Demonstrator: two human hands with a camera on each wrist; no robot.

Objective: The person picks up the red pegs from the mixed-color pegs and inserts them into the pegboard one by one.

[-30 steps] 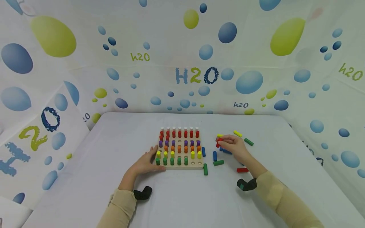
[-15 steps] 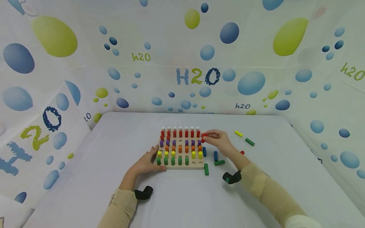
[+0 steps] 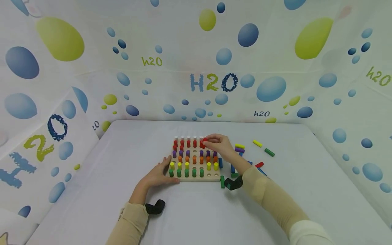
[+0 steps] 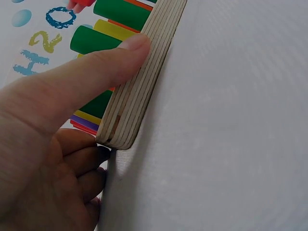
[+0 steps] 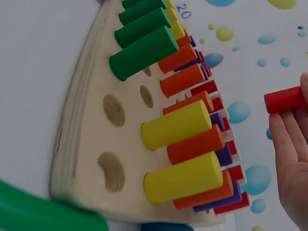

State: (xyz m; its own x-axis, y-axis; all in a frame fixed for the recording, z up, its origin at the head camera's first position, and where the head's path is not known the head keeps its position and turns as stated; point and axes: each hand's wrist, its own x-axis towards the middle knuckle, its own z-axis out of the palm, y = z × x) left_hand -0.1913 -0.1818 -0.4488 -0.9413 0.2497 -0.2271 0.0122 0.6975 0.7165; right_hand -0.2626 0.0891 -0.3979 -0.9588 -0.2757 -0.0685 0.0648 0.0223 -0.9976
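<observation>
A wooden pegboard (image 3: 199, 180) on the white table carries rows of white, red, purple, orange, yellow and green pegs. My left hand (image 3: 156, 174) grips its near left corner; in the left wrist view the thumb (image 4: 103, 67) lies on the board's front edge, with curled fingers at the side. Over the back right of the board, my right hand (image 3: 219, 145) pinches a red peg (image 5: 284, 100) between thumb and fingers. The peg is held above the board, near the rear red row. Bare holes show at the front right, seen closely in the right wrist view.
Right of the board lie loose pegs: a yellow peg (image 3: 257, 143), a green peg (image 3: 269, 152), a purple peg (image 3: 240, 150), a red peg (image 3: 259, 164) and several blue ones, partly behind my right forearm. A green peg (image 3: 222, 182) lies by the board's near right corner.
My right hand has carried the red peg leftward from the loose pegs to above the board. The left hand has stayed at the board's corner.
</observation>
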